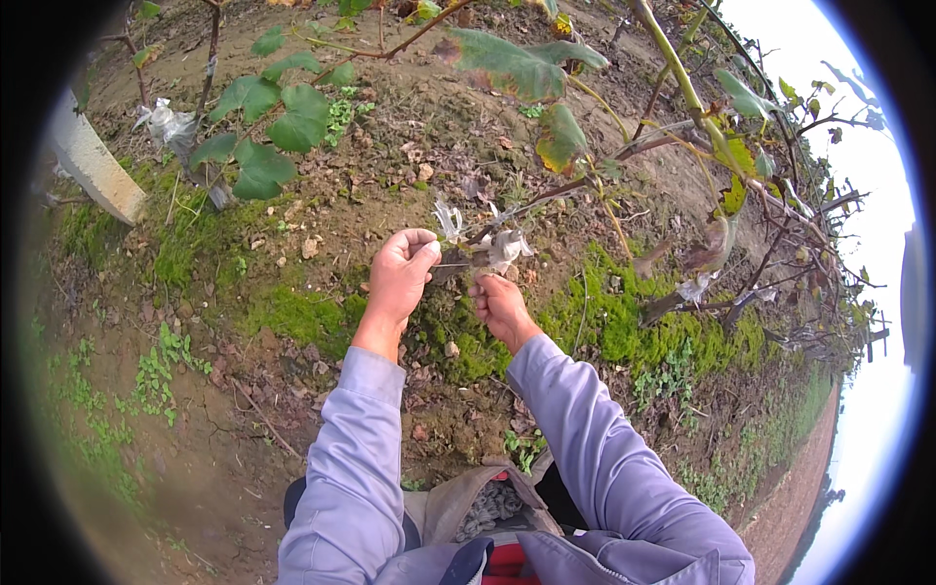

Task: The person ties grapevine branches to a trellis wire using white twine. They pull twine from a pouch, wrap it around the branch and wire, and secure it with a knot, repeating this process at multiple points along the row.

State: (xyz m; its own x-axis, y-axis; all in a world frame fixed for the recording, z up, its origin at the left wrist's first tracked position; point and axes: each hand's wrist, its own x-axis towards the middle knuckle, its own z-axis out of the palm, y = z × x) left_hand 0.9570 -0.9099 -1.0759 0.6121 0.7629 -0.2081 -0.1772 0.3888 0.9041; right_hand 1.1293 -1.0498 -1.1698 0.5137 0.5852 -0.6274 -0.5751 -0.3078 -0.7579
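Observation:
My left hand point(401, 278) pinches a thin pale strand point(453, 265) between thumb and forefinger. The strand runs toward a woody grapevine stem point(468, 254) just in front of my hands. Whitish plastic film point(504, 250) is wrapped around the stem, and a second torn piece of film point(448, 221) sticks up beside it. Just below the wrapped part is my right hand point(502, 306), its fingers curled together close to the stem. Whether anything lies between those fingertips is hidden.
Vine canes point(673, 69) with large leaves point(512, 66) reach over from the upper right. A pale post point(99, 164) leans at left near another film-wrapped stem point(172, 128). Moss point(300, 311) patches the soil. At my waist an open cloth bag point(446, 504) holds grey strands point(488, 510).

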